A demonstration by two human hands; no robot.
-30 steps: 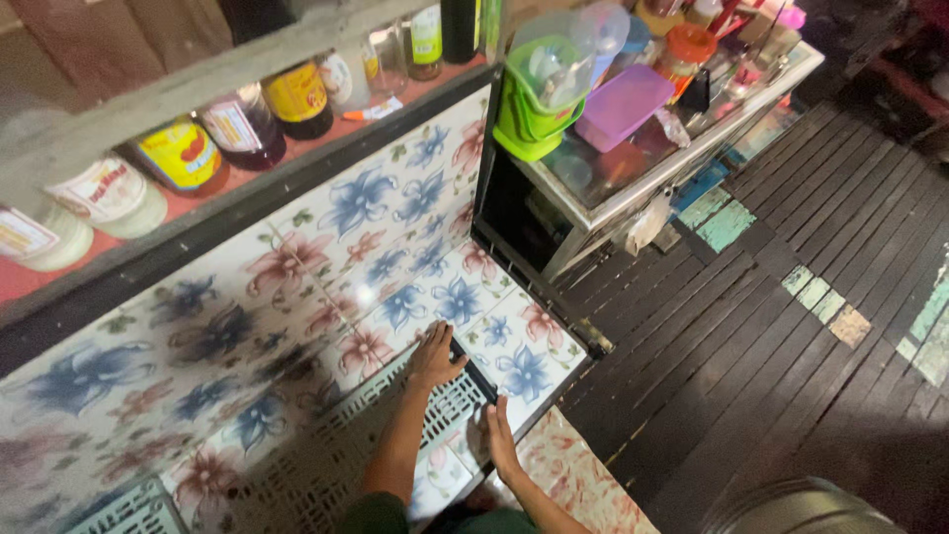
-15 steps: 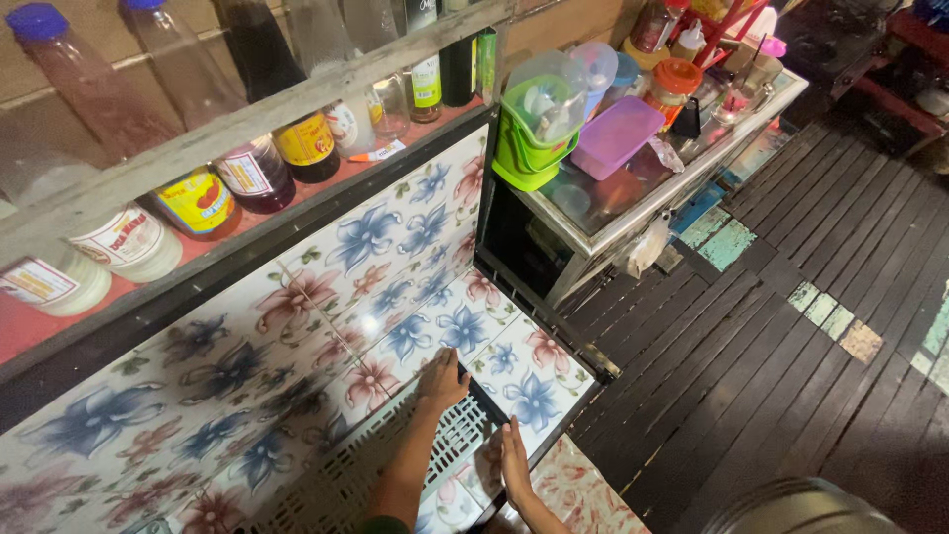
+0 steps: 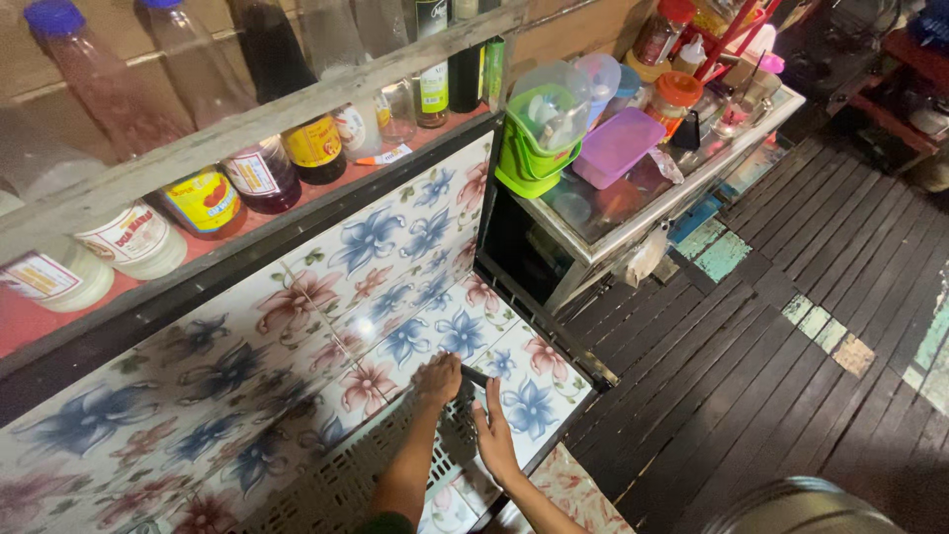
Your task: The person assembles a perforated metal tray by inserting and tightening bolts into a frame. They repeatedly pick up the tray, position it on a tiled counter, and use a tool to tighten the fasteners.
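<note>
The left hand (image 3: 436, 379) grips the corner of a white slotted plastic crate (image 3: 346, 475); the right hand (image 3: 493, 436) lies flat, fingers extended, against its edge. The crate rests on floral tiles (image 3: 395, 297), below 1 shelf of bottles (image 3: 257, 168).

Flower-patterned tiled counter (image 3: 395, 297) under both hands; pale perforated plastic tray (image 3: 326, 485) lies flat on it, beneath the hands.
</note>
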